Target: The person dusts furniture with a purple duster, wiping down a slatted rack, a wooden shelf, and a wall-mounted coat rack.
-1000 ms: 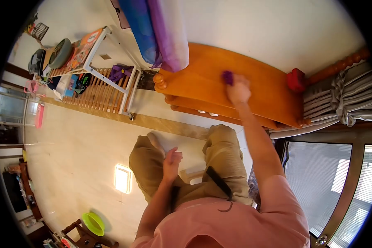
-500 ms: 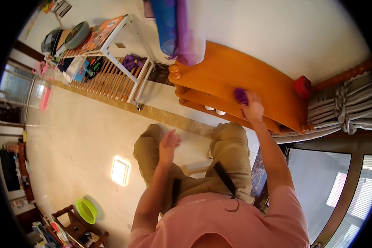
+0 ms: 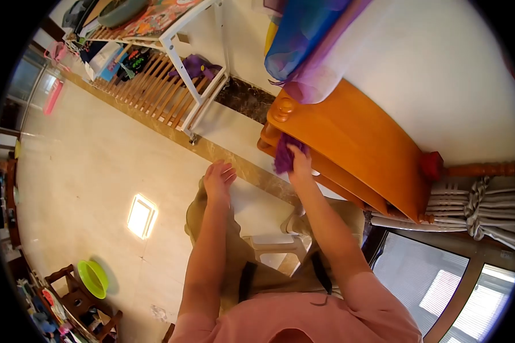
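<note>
My right hand [image 3: 299,162] is closed on a crumpled purple cloth [image 3: 285,153], which hangs at the front left edge of the orange wooden shelf unit [image 3: 349,140]. Just above the cloth is the unit's round wooden knob [image 3: 282,107]. My left hand [image 3: 218,176] is held over the floor to the left of the cloth, its fingers apart and slightly curled, with nothing in it.
A white-framed slatted rack [image 3: 183,71] holds assorted items at the upper left. Blue and purple fabric [image 3: 306,43] hangs over the shelf's left end. A red object [image 3: 431,165] is at its right end. A green basin [image 3: 92,279] lies at the lower left.
My right hand has moved the purple cloth from the middle of the shelf top to its front left edge. My left hand has moved slightly forward and left. The view has turned.
</note>
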Demonstrator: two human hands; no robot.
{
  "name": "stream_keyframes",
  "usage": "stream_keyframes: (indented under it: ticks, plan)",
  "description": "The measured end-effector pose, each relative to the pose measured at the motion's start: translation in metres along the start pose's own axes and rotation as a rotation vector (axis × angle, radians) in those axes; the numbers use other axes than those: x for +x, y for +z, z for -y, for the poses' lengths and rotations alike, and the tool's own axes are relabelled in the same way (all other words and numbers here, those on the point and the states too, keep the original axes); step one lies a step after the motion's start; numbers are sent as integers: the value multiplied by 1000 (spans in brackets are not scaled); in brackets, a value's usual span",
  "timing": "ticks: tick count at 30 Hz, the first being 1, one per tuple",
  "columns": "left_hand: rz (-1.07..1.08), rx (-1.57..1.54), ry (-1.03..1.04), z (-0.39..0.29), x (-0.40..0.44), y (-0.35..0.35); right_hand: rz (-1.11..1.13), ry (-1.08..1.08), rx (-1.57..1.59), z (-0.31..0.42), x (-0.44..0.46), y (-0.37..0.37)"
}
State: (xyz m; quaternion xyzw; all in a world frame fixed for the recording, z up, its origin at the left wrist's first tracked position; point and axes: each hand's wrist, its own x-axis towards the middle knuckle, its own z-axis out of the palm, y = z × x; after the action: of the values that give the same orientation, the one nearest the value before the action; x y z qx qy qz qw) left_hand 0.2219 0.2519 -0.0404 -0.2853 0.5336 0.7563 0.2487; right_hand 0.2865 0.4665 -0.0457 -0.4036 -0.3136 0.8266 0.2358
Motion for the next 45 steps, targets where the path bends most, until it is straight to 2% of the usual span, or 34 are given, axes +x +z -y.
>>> stream_keyframes:
  ticks: [1, 2, 3, 4, 6, 7, 8, 10, 14, 16, 17, 18, 20, 22, 24, 25, 27, 32, 34, 36, 37, 39, 43, 45]
  plan:
    - [79, -7, 23, -5, -3, 5, -6, 10, -11, -13, 17, 13]
    - [154, -15, 46, -11, -5, 10, -9, -116, -125, -26, 32, 24]
    - [142, -21, 35, -15, -6, 14, -6, -242, -241, -38, 46, 28]
    - [167, -22, 13, -19, -7, 18, -8, -230, -254, -51, 62, 23]
    - [181, -29, -19, -22, -5, 24, 110, -411, -377, -80, 90, 7]
    - [210, -35, -29, -22, -5, 25, 21, -454, -567, -89, 99, 0]
    - [239, -39, -38, -21, -5, 26, 22, -442, -576, -96, 104, -11]
    - [236, -31, -58, -21, -4, 31, -144, -582, -1150, -91, 97, -10]
    - [244, -11, -90, -18, -3, 32, -110, -476, -1149, -76, 93, -5]
    - [248, -7, -89, -19, -3, 34, -132, -216, -764, -68, 94, -7]
    - [251, -5, -89, -18, -3, 34, -34, -242, -523, -66, 90, -10]
    - [244, -13, -93, -17, -3, 34, -32, -237, -533, -66, 87, -7]
    - [264, 2, -98, -14, -5, 34, -36, -225, -324, -66, 80, -1]
    - [274, 2, -104, -10, -3, 32, -21, -277, -443, -78, 103, -10]
    - [285, 7, -105, -9, -1, 32, 92, -176, -927, -76, 113, -15]
    - [290, 1, -111, -8, -1, 33, 90, -173, -925, -77, 116, -18]
    - [299, -10, -113, -7, 0, 37, 129, -338, -1224, -76, 121, -23]
    - [315, -1, -128, -6, 1, 43, 103, -386, -1502, -59, 110, -25]
    - [315, 1, -127, -6, 0, 44, 120, -357, -1604, -53, 101, -24]
    - [320, 18, -127, -6, 0, 44, 75, -301, -1854, -54, 94, -21]
    - [308, 27, -119, -6, 1, 44, 61, -290, -1848, -48, 87, -20]
    - [305, 41, -123, -6, 0, 45, 143, -174, -2020, -31, 74, -23]
    - [290, 37, -119, -10, -2, 50, 47, -291, -2128, -14, 66, -100]
    - [283, 41, -130, -9, -5, 51, 22, -23, -2081, 3, 60, -123]
